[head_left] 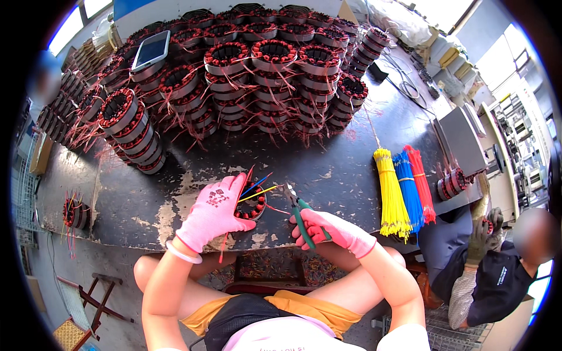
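Observation:
My left hand (213, 209), in a pink glove, grips the left side of a motor stator (257, 209) near the table's front edge. Its ring has red and black windings. Red, blue and yellow wires (261, 192) stick out of it beside my fingers. Part of the stator is hidden under the glove. My right hand (319, 229), also gloved in pink, is closed around the green handles of wire cutters (301, 205). Their metal jaws point up and away from me, right of the stator and close to the yellow wire's end.
Tall stacks of stators (272, 70) fill the far side, with a phone (151, 51) on one stack. Bundles of yellow (386, 190), blue (408, 193) and red wires (418, 181) lie at right. One stator (76, 213) sits far left. A co-worker (492, 269) sits at right.

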Demonstrator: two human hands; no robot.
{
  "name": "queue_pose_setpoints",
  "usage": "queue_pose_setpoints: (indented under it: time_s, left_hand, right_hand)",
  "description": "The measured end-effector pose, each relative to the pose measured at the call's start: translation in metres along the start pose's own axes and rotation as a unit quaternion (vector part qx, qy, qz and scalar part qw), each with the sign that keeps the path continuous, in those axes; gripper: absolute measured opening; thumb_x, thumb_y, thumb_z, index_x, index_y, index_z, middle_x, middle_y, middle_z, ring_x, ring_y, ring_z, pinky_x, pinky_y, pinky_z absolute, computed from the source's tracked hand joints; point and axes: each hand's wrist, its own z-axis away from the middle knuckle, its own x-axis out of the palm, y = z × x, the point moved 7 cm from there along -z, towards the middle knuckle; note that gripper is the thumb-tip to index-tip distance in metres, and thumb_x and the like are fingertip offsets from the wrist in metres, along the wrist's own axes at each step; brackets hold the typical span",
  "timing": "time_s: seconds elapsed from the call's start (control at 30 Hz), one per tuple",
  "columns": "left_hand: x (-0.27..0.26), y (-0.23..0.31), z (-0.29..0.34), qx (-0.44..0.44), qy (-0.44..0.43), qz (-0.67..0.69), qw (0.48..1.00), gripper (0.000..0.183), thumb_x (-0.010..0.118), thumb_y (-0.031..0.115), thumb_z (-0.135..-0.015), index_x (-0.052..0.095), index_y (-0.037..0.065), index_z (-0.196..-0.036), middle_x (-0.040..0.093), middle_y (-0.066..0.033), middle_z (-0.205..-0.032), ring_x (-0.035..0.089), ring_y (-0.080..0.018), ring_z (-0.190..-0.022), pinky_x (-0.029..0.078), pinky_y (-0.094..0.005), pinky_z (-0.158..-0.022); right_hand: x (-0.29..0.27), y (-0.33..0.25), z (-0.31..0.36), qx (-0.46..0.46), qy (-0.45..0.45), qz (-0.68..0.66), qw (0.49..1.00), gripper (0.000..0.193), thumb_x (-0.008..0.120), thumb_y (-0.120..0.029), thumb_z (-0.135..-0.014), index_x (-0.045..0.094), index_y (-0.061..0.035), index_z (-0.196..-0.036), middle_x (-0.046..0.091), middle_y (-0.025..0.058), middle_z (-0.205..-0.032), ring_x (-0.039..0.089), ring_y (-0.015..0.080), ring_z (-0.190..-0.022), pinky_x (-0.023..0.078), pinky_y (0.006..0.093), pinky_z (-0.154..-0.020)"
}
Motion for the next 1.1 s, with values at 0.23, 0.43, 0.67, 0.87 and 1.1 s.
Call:
queue_pose_setpoints:
  time_s: [0.23, 0.43, 0.67, 0.87, 1.1]
  left_hand:
    - [0.002, 0.000, 0.001, 0.020, 0.028, 0.002, 0.999, 0.106, 0.088, 0.050, -0.068, 0.042, -0.002, -0.148, 0.056, -0.0198, -0.138, 0.058, -0.0373, -0.124, 0.044, -0.0436, -0.108]
    - [0.002, -0.001, 0.002, 0.021, 0.030, -0.008, 0.999, 0.106, 0.089, 0.050, -0.068, 0.042, -0.002, -0.148, 0.056, -0.0193, -0.138, 0.058, -0.0369, -0.125, 0.044, -0.0437, -0.108]
    - [0.004, 0.002, 0.007, -0.039, 0.050, -0.016, 0.998, 0.106, 0.089, 0.054, -0.066, 0.045, 0.000, -0.146, 0.060, -0.0188, -0.129, 0.062, -0.0384, -0.117, 0.049, -0.0457, -0.101]
    - [0.010, 0.011, 0.017, -0.148, 0.102, -0.019, 0.983, 0.106, 0.087, 0.059, -0.068, 0.046, -0.002, -0.144, 0.063, -0.0198, -0.120, 0.065, -0.0373, -0.109, 0.053, -0.0452, -0.093]
    - [0.012, 0.012, 0.016, -0.152, 0.111, -0.034, 0.982, 0.106, 0.087, 0.058, -0.068, 0.046, -0.004, -0.143, 0.064, -0.0200, -0.118, 0.066, -0.0369, -0.107, 0.054, -0.0437, -0.091]
  right_hand:
    - [-0.002, -0.007, -0.009, 0.008, 0.005, 0.046, 0.999, 0.051, 0.063, -0.047, -0.102, 0.059, -0.0030, -0.126, 0.068, 0.0075, -0.100, 0.068, 0.0169, -0.083, 0.057, 0.0315, -0.075]
    - [-0.002, -0.005, -0.012, -0.008, 0.014, 0.062, 0.998, 0.050, 0.061, -0.048, -0.103, 0.060, -0.0029, -0.124, 0.068, 0.0060, -0.097, 0.067, 0.0147, -0.079, 0.056, 0.0303, -0.071]
    - [-0.004, -0.009, -0.007, -0.041, 0.038, 0.067, 0.996, 0.053, 0.052, -0.047, -0.107, 0.059, 0.0002, -0.132, 0.069, 0.0096, -0.101, 0.070, 0.0185, -0.085, 0.059, 0.0325, -0.076]
    - [-0.010, 0.013, 0.015, 0.006, -0.029, -0.042, 0.999, 0.058, 0.057, -0.051, -0.104, 0.056, -0.0015, -0.133, 0.069, 0.0123, -0.111, 0.070, 0.0221, -0.096, 0.058, 0.0355, -0.085]
    - [-0.001, 0.013, 0.019, 0.025, -0.002, 0.026, 0.999, 0.065, 0.059, -0.055, -0.102, 0.055, -0.0006, -0.136, 0.069, 0.0110, -0.111, 0.070, 0.0194, -0.095, 0.058, 0.0343, -0.085]
